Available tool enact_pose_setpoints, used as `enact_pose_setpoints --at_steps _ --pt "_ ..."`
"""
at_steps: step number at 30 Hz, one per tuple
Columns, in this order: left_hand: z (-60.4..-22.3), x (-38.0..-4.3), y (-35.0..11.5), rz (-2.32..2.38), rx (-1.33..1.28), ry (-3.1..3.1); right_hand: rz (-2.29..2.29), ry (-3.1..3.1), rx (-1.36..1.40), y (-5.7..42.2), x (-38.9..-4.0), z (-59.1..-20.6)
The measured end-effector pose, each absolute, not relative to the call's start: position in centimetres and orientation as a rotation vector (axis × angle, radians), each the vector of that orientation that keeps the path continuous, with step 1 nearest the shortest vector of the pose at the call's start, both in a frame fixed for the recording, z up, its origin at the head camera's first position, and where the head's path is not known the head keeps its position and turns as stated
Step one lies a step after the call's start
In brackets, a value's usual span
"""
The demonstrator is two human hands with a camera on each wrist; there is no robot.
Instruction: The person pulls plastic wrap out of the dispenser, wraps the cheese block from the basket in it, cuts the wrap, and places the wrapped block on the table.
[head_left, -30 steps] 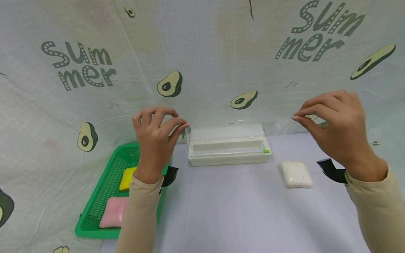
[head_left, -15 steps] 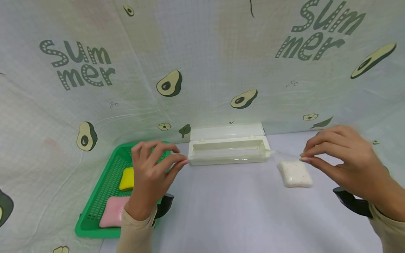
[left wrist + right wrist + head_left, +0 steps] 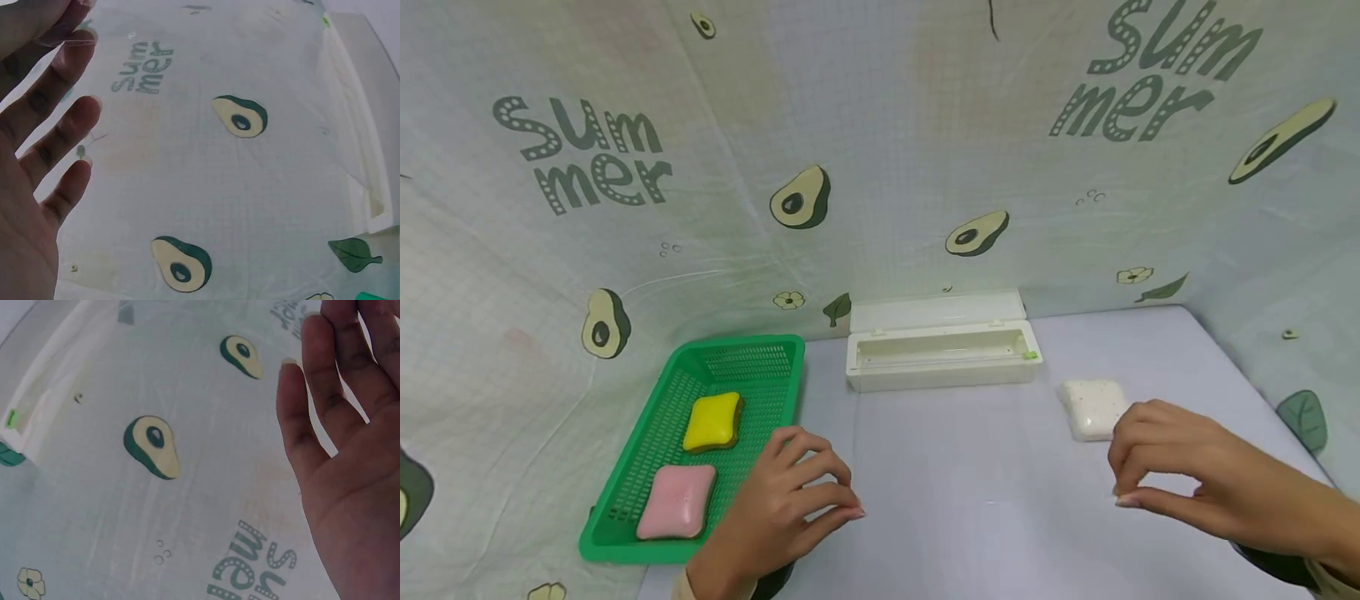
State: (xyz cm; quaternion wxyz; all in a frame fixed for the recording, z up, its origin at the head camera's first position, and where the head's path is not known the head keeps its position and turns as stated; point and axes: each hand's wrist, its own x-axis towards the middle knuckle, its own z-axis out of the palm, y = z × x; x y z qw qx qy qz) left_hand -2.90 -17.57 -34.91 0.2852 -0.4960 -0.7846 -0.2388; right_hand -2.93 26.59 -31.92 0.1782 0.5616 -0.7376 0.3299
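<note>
In the head view a sheet of clear cling film, marked by a faint glint (image 3: 990, 502), stretches between both hands low over the table. My left hand (image 3: 797, 508) pinches one end between thumb and index finger, at the basket's right side. My right hand (image 3: 1172, 479) pinches the other end, just in front of a white speckled, pillow-shaped square block (image 3: 1093, 408) that it partly overlaps. In the left wrist view the film's edge (image 3: 75, 42) shows at the fingertips. A white film dispenser box (image 3: 947, 379) with a green slider stands behind, its lid raised.
At the left lies a green perforated basket (image 3: 625, 467) holding a yellow square block (image 3: 712, 422) and a pink one (image 3: 677, 502). A white cloth (image 3: 970, 450) covers the table. Behind hangs a curtain (image 3: 880, 125) printed with avocados.
Both hands have come down and toward the body from above the dispenser, drawing the film with them. The basket's contents are now uncovered by the left arm.
</note>
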Motion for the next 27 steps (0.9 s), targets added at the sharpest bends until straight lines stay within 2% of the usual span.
enact_pose_setpoints --at_steps 10,18,27 --pt "-39.7 -1.2 -17.3 -0.624 -1.560 -2.435 1.081 -2.504 1.764 27.0 -1.7 -39.1" --pt "-45.1 -0.9 -16.0 -0.483 -1.681 -2.696 1.126 -2.648 1.760 26.7 -1.3 -45.6" --pt "-50.4 -0.5 -14.9 -0.038 -1.662 -2.619 0.790 -2.560 1.626 25.7 -0.5 -51.2"
